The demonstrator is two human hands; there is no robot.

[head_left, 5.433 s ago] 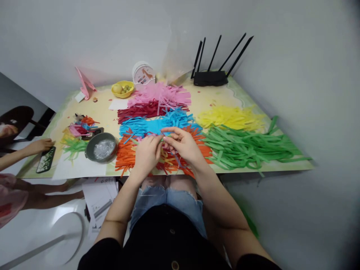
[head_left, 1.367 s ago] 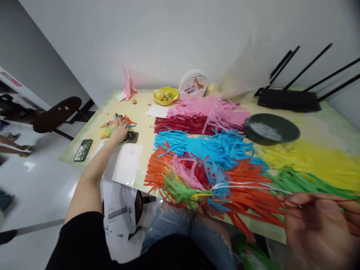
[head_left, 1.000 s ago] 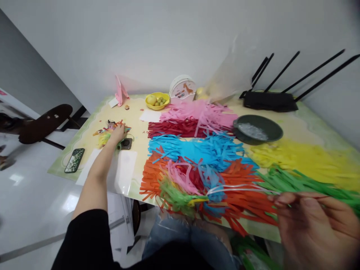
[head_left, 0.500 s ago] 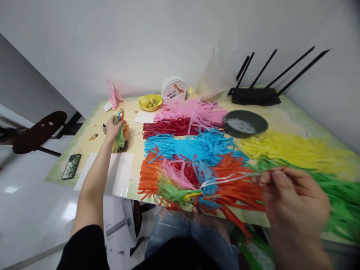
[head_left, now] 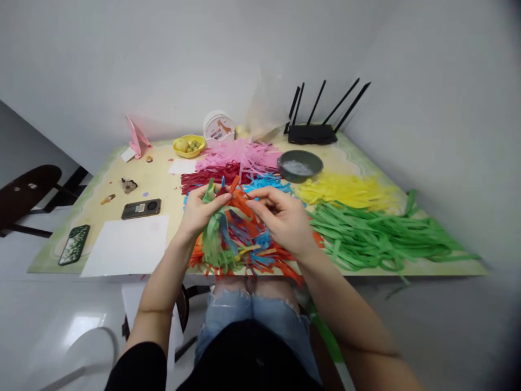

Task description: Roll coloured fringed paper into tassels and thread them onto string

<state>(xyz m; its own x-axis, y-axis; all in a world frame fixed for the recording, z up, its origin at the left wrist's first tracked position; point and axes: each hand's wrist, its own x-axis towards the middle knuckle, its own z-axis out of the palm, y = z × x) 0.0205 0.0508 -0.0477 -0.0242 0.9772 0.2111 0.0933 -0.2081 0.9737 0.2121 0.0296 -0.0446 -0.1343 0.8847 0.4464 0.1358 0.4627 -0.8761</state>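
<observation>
A loose bundle of multicoloured paper strips (head_left: 212, 241) is held up in front of the person, above the near part of the table (head_left: 157, 184). The left hand (head_left: 198, 213) grips it near its top, thumb pressed against the fingers around the strips; short green, blue and orange ends poke up above the thumb, and longer pale green lengths hang below. The right hand (head_left: 290, 222) is at the bundle's other side, thumb and forefinger close to its orange ends—whether they pinch a strip or only touch it, I cannot tell.

The bundle's gathered middle is hidden by the left thumb and fingers. Beneath, orange strips (head_left: 195, 256) and blue strips (head_left: 271, 182) are partly covered by the hands, and hanging and lying pieces are hard to separate.

Beyond lie dark red strips (head_left: 199, 180), then pink strips (head_left: 244, 157). Right of these sits a dark bowl (head_left: 315, 167) with something clear inside, too indistinct to name. Yellow strips (head_left: 350, 190) and a green pile (head_left: 378, 233) spread rightward. To the left are a white sheet (head_left: 126, 244) and a phone (head_left: 74, 245). A brown stool (head_left: 30, 190) is cut off by the left edge.
</observation>
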